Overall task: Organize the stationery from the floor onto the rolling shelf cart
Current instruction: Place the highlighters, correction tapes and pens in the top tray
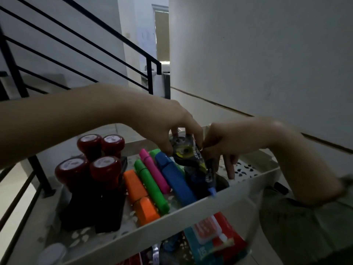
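Both hands work over the top tray (225, 190) of the white cart. The left hand (177, 129) reaches in from the left with fingers curled down around a correction tape (186, 152), a dark, translucent dispenser with a yellow wheel inside, held just above the tray's right half. The right hand (227, 142) comes in from the right and meets the same dispenser at its right edge; thumb and forefinger appear to pinch it, though the contact is partly hidden by the left hand, while the remaining fingers (230, 167) extend downward and touch the perforated tray floor. A second correction tape (205, 178), dark with a blue tip, lies in the tray directly beneath the held one, its tip resting against the front wall. To its left, lying side by side, are a blue highlighter (175, 178), a pink highlighter (154, 170), a green highlighter (150, 186) and an orange highlighter (141, 199); another green cap shows behind the blue one. At the tray's left end stand four stamps (89, 178) with dark red round tops, grouped tightly together. On the lower shelf, red and teal packets (214, 238) are visible. A black stair railing (76, 54) and white walls stand behind the cart.
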